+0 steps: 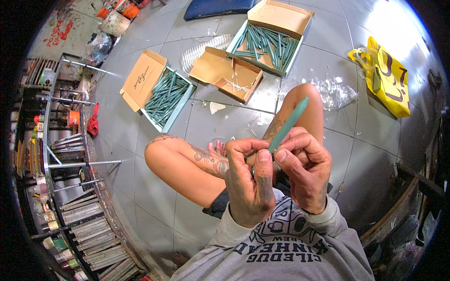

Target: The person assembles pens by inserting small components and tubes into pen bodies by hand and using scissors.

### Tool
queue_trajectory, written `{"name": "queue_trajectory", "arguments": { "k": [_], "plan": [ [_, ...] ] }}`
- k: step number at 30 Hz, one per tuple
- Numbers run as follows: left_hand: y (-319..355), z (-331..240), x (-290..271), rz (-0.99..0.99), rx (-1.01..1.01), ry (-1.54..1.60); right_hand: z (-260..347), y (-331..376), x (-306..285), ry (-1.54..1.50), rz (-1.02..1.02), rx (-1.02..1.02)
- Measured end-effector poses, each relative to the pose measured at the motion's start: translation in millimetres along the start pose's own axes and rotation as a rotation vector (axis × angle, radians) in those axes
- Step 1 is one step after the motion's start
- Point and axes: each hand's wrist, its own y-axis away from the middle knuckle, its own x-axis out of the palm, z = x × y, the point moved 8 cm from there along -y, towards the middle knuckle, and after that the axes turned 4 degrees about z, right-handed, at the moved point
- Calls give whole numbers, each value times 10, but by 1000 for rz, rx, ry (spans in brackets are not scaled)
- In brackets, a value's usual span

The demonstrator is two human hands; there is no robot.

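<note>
A long green pen-like stick [291, 119] with a tapered tip points up and away from me. Its lower end is pinched between the thumb and fingertips of my left hand [251, 180] and my right hand [305, 164]. The two thumbs almost meet there, and what lies between the fingertips is mostly hidden. Many similar green sticks fill an open carton [178, 105] at the left and another open carton [293, 70] farther back. Between them, a smaller brown box [251, 96] holds a few thin white pieces.
I sit cross-legged on grey tiles. Clear crumpled plastic [335, 93] and a yellow bag [386, 82] lie to the right. A spiky white strip [201, 51] and blue cushion [218, 8] are at the back. A metal rack [58, 165] stands left, beside a red cloth [93, 122].
</note>
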Motion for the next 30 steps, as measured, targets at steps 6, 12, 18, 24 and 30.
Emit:
{"name": "queue_trajectory", "arguments": {
  "k": [6,12,18,24,30],
  "plan": [
    [-12,-31,18,18,-6,0,37,-13,-2,45,12,-25],
    [-12,-56,9,27,8,-54,25,-13,-9,35,-6,-15],
    [0,-82,-13,6,110,-146,36,-15,5,34,1,-24],
    [1,-93,14,-2,259,-192,-48,-4,28,-196,-57,63],
    [4,28,63,24,146,-33,-117,25,-48,-208,-150,154]
  ]
}}
